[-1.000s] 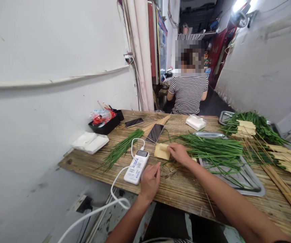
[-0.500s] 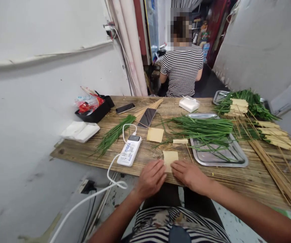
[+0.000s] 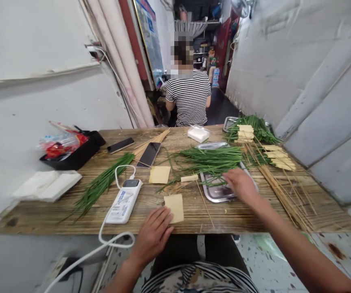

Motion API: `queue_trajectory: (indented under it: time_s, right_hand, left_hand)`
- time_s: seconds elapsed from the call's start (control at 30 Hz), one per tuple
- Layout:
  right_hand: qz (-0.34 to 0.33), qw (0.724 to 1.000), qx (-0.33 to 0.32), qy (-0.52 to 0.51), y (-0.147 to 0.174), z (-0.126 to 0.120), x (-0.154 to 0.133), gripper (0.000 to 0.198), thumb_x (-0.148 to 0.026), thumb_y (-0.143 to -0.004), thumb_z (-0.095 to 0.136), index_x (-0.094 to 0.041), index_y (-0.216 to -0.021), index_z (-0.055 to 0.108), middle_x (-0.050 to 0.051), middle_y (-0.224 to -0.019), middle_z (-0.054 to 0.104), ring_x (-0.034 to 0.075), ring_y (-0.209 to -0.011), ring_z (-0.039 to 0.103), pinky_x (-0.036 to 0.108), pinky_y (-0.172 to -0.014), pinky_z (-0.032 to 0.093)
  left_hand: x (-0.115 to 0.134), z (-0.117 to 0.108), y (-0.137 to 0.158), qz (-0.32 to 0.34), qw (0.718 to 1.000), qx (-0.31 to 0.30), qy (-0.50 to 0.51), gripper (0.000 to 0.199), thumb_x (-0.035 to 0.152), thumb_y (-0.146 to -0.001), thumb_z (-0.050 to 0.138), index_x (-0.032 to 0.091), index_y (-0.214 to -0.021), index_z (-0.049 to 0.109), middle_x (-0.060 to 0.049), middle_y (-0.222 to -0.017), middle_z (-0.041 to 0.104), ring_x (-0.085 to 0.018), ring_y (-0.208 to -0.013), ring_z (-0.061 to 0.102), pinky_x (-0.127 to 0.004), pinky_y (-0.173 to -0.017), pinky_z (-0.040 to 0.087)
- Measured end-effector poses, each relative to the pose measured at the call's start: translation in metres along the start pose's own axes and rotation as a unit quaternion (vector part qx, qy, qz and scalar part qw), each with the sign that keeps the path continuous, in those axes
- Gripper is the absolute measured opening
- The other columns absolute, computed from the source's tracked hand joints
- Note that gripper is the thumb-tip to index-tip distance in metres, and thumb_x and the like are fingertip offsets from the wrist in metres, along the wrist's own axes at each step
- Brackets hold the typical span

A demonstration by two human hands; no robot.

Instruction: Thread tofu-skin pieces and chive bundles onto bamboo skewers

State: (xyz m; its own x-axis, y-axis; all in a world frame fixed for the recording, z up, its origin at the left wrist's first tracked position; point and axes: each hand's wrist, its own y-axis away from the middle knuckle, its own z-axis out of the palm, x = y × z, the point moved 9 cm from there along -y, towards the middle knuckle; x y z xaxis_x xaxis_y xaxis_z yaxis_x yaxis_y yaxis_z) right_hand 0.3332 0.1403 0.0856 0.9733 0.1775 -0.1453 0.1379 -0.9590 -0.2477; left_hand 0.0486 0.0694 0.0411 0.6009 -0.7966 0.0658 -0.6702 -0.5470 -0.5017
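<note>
My left hand [image 3: 156, 228] lies flat at the table's front edge, fingers stretched out. Its fingertips touch the left side of a thin pale-yellow square sheet [image 3: 174, 207] that looks like tofu skin. My right hand [image 3: 239, 184] is over the right part of a metal tray [image 3: 216, 197], fingers bent together at the ends of some green chives [image 3: 209, 159]; the fingertips are partly hidden. Behind the near sheet lie another square sheet [image 3: 159, 175] and a small rolled piece [image 3: 189, 178]. A thin wooden skewer [image 3: 204, 203] lies between the sheet and the tray.
On the left are a white power bank [image 3: 124, 202] with a cable, more chives [image 3: 105, 183], tissues [image 3: 45, 185] and a black box [image 3: 71, 156]. Two phones lie farther back. At the right are bundled skewers [image 3: 281, 195] and skewered rolls [image 3: 278, 158]. A person [image 3: 189, 97] sits beyond the table.
My right hand has left the near sheet and moved right to the chives over the tray. My left hand stays at the sheet. The camera view has turned to the right.
</note>
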Motion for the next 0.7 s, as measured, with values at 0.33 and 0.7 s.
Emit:
queue_trajectory:
  time_s: [0.33, 0.7]
  right_hand:
    - [0.071, 0.984, -0.114, 0.121, -0.011, 0.015, 0.080, 0.021, -0.032, -0.086, 0.055, -0.018, -0.088, 0.071, 0.008, -0.085, 0.063, 0.019, -0.089, 0.057, 0.025, -0.074, 0.040]
    - [0.012, 0.973, -0.176, 0.148, -0.028, 0.029, 0.066, 0.021, -0.030, -0.086, 0.055, -0.015, -0.087, 0.069, 0.011, -0.095, 0.063, 0.019, -0.085, 0.061, 0.025, -0.073, 0.042]
  left_hand:
    - [0.000, -0.013, -0.002, -0.022, 0.996, 0.080, 0.024, 0.034, 0.013, -0.087, 0.052, 0.019, -0.120, 0.056, -0.010, -0.113, 0.065, -0.024, -0.110, 0.057, -0.045, -0.094, 0.047]
    - [-0.001, -0.016, -0.001, -0.043, 0.993, 0.101, 0.037, 0.037, 0.009, -0.086, 0.052, 0.019, -0.122, 0.055, -0.009, -0.112, 0.066, -0.023, -0.110, 0.059, -0.041, -0.091, 0.051]
